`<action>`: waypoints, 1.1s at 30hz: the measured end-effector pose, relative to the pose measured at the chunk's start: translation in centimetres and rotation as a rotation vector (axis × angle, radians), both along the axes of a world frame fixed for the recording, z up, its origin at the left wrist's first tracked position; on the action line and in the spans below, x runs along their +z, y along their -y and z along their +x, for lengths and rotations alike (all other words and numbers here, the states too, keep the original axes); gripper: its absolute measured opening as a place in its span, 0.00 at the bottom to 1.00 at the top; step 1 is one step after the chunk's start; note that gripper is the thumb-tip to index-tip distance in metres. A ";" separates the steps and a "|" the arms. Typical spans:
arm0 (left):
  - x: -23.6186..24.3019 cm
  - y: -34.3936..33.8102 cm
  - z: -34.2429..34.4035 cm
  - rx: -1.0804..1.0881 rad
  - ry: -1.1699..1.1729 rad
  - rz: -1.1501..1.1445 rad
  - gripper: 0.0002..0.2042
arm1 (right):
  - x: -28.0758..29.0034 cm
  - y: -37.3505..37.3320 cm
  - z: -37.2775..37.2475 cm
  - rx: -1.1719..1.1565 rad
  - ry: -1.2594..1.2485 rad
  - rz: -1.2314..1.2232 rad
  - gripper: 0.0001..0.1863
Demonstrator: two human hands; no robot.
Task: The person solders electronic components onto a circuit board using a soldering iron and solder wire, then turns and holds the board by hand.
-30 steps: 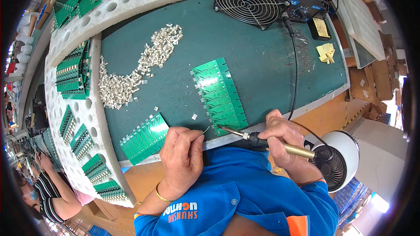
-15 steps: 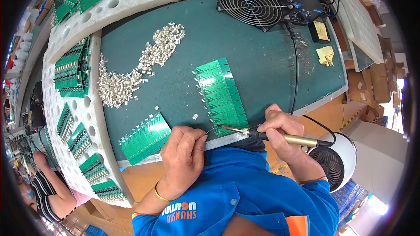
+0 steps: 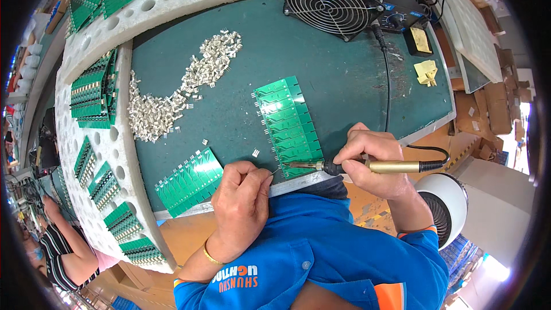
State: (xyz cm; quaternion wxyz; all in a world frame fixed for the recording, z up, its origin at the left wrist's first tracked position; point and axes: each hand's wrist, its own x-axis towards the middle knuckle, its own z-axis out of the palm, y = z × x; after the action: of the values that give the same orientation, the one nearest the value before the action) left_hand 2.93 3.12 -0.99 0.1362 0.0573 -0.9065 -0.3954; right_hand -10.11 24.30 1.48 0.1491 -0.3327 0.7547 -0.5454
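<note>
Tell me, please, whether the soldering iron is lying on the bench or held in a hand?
Held. The right hand grips the soldering iron nearly level, its tip over the near end of the row of green circuit boards.

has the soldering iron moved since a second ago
Yes. The soldering iron now lies nearly level, its tip at the near end of the green board strip; earlier it slanted down toward the right hand.

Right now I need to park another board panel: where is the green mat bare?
Bare: the mat between the green board strip, the fan and its cable. Crowded: the metal-parts pile on the left, the near edge by both hands.
</note>
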 end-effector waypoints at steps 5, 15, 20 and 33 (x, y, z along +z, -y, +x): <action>0.2 0.2 0.1 -0.006 -0.003 -0.003 0.05 | 0.4 -0.7 0.3 -0.050 0.012 -0.043 0.02; 0.2 0.2 1.3 0.010 0.029 0.082 0.04 | -1.0 -2.7 3.2 -0.249 0.125 -0.221 0.10; 0.2 -0.2 1.5 -0.020 0.033 0.091 0.05 | -2.1 -2.8 5.1 -0.242 0.134 -0.308 0.20; -0.4 -1.0 1.9 0.008 -0.039 0.071 0.07 | -3.4 -2.5 7.9 -0.144 -0.196 -0.272 0.13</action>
State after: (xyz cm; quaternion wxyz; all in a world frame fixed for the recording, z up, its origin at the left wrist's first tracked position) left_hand 4.87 4.11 -1.38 0.1533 0.0580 -0.8888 -0.4279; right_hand -2.20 26.75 -1.92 -0.0112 -0.3464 0.7068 -0.6167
